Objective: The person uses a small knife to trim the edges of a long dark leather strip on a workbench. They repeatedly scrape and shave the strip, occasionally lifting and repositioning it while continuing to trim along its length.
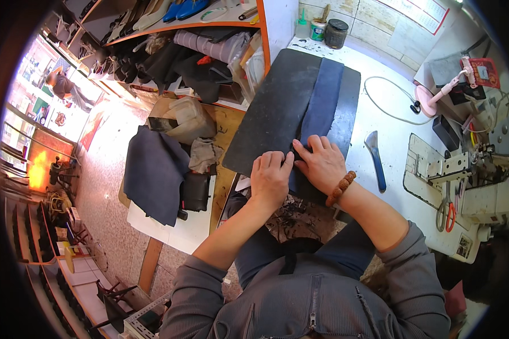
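A long dark blue strip (324, 93), perhaps leather, runs lengthwise over a black board (268, 104) on the white worktable. Its near end reaches my hands at the board's front edge. My left hand (270, 179) is closed with curled fingers, thumb and forefinger pinching at the strip's left edge. Beside it, my right hand (324, 165) is bent over the strip, its fingers pressed on it and its thumb toward the left hand. The fingertips nearly meet, and the bit of edge between them is mostly hidden. A brown beaded bracelet circles my right wrist.
Right of the board lies a blue-handled knife (375, 161). Farther right are scissors (448, 209), a sewing machine (483, 175) and a pink stand (430, 100). Jars (336, 34) stand at the back. Dark blue sheet material (154, 175) lies on a low surface at left, below shoe shelves.
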### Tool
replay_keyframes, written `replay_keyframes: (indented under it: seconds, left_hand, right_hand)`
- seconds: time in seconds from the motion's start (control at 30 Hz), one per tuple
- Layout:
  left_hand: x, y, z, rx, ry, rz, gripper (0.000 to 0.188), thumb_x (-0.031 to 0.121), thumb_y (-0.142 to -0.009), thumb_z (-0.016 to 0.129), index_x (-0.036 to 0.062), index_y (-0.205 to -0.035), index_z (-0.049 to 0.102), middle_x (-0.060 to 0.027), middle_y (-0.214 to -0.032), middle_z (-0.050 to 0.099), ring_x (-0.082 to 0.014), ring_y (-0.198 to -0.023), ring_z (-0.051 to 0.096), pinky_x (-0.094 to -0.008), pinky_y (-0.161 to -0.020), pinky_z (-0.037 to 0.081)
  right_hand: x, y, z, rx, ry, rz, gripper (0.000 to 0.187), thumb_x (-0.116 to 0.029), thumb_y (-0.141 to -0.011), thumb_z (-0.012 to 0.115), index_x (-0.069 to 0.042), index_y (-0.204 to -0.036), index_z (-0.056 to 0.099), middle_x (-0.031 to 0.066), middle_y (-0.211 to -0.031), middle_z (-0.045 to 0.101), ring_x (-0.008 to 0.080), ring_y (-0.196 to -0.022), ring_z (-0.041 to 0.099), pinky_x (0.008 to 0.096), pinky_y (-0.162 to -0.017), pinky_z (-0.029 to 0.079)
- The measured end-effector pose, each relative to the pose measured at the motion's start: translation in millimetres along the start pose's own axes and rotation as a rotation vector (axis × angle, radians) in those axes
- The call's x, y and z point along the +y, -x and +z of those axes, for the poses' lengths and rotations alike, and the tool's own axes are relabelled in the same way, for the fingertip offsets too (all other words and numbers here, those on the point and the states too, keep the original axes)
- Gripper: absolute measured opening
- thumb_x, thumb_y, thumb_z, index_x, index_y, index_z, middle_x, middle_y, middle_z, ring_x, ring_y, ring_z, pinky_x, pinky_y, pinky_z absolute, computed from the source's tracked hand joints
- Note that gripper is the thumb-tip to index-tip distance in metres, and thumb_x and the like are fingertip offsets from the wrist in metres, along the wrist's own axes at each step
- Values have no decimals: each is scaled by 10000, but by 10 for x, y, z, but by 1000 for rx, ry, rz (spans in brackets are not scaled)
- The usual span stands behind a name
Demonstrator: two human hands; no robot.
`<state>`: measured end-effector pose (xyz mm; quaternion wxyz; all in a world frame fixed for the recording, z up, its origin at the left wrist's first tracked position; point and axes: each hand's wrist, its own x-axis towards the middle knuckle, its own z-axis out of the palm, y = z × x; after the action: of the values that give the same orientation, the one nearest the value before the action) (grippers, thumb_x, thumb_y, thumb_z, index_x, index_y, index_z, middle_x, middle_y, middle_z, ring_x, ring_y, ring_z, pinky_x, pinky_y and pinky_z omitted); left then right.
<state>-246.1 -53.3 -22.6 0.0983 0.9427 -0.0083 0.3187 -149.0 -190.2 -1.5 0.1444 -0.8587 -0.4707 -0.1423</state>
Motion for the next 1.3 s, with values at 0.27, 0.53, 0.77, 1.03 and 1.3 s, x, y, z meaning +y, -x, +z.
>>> replay_keyframes:
  seconds: [0.27,0.53,0.77,1.03,1.3]
  left_hand:
    - [16,2,35,-38,0,-37,350,94,-764,549,87,-1100,648,-26,-900,531,-210,-898,517,-339,-770,415]
    - [3,-24,15,-75,-63,42,366,107,-762,530,31,-1107,622,-69,-904,520,-241,-905,493,-355,-803,410]
    - [30,6,38,-121,-89,-2,390,91,-762,525,46,-1145,586,-72,-937,518,-255,-927,495,-367,-817,409]
    - [68,16,85,-65,-180,-46,355,78,-824,534,7,-1167,590,-64,-963,517,-256,-947,496,-373,-822,409]
    - [51,52,92,-62,-141,-65,335,87,-829,567,-1,-1151,601,-64,-953,518,-256,-926,497,-369,-799,409]
  right_hand:
    - [15,8,5,25,-20,-8,398,-293,-789,665,-173,-1165,615,30,-922,482,203,-879,504,331,-687,397]
    - [-46,-60,-218,211,-444,85,162,-229,-816,649,-114,-929,656,59,-803,527,213,-746,533,346,-661,433]
    - [-293,234,-1819,67,-1916,-214,283,-243,-902,589,-35,-711,598,48,-590,473,203,-545,485,420,-732,483]
    - [-463,376,-2251,99,-1893,-474,285,-230,-890,590,-32,-687,569,47,-574,476,204,-513,470,403,-642,458]
    - [-483,453,-2301,119,-1892,-514,291,-217,-878,592,-29,-663,539,46,-558,479,204,-481,454,386,-553,434]
